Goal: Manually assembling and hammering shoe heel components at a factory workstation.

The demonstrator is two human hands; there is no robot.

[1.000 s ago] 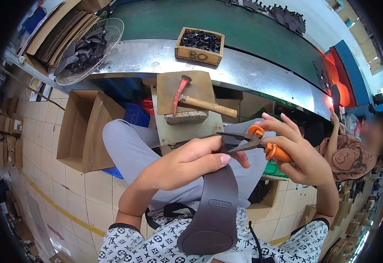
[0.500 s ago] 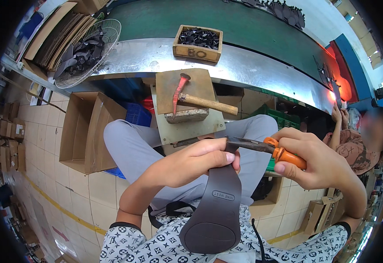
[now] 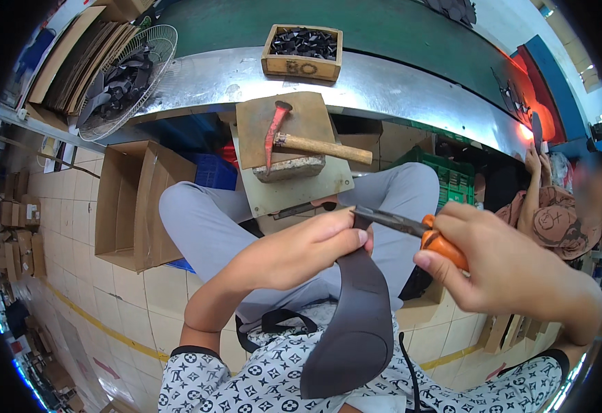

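Note:
My left hand (image 3: 304, 251) is closed around the narrow end of a dark brown shoe sole (image 3: 356, 313), which hangs over my lap with its broad rounded end toward me. In my right hand (image 3: 500, 268) is a pair of pliers (image 3: 398, 221) with orange handles, fingers wrapped around the grips. The plier jaws meet the sole's narrow tip beside my left fingers; whether they bite on it is hard to make out. Beyond my knees, a hammer (image 3: 325, 147) with a red head and wooden handle lies on a brown pad (image 3: 247, 127) atop a stone block (image 3: 290, 169).
A wooden box (image 3: 301, 67) of small black pieces stands on the metal bench edge (image 3: 211, 86) by a green conveyor belt (image 3: 411, 41). Left are a wire basket (image 3: 166, 65) of dark parts and a cardboard box (image 3: 125, 213). Another person (image 3: 555, 220) works at right near a glowing heater.
The sole has swung slightly right and turned, showing more of its side. My right hand and the pliers have tilted a little lower at the handle end. The view has shifted slightly.

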